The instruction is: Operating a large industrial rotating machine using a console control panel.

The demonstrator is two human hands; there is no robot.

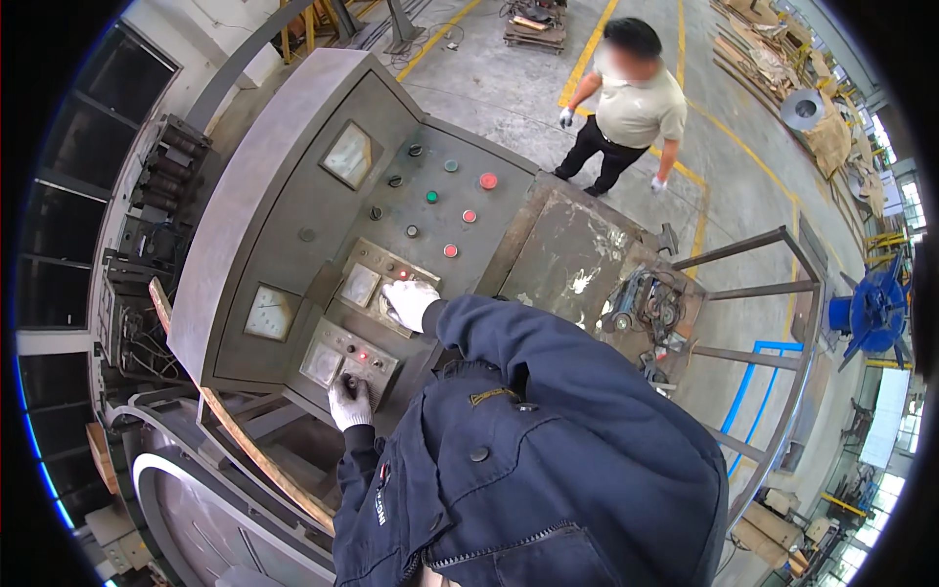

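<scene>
Head view showed a grey control console (pixel 293 147) with two small sub-panels set low on its sloped face. The lower sub-panel (pixel 344 360), carrying a square meter and a lit red lamp, was touched at its near edge by the left hand (pixel 350 401), gloved in white; its fingers were curled together over a dark knob, though whether the knob was actually pinched could not be told. The upper sub-panel (pixel 377 284), just above and to the right, was covered at its right end by the right hand (pixel 411 301), also white-gloved, with the fingers laid loosely spread and flat on the panel, holding nothing. Both arms were seen in dark blue sleeves (pixel 509 342). Farther up the console, red and green push buttons (pixel 460 201) and a square gauge (pixel 349 154) were mounted. To the right, a worn metal plate (pixel 567 259) adjoined the console, with tangled cable and tools (pixel 646 303) beside it. Well apart, another person (pixel 626 108) stood on the concrete floor (pixel 489 88) marked by yellow lines.
</scene>
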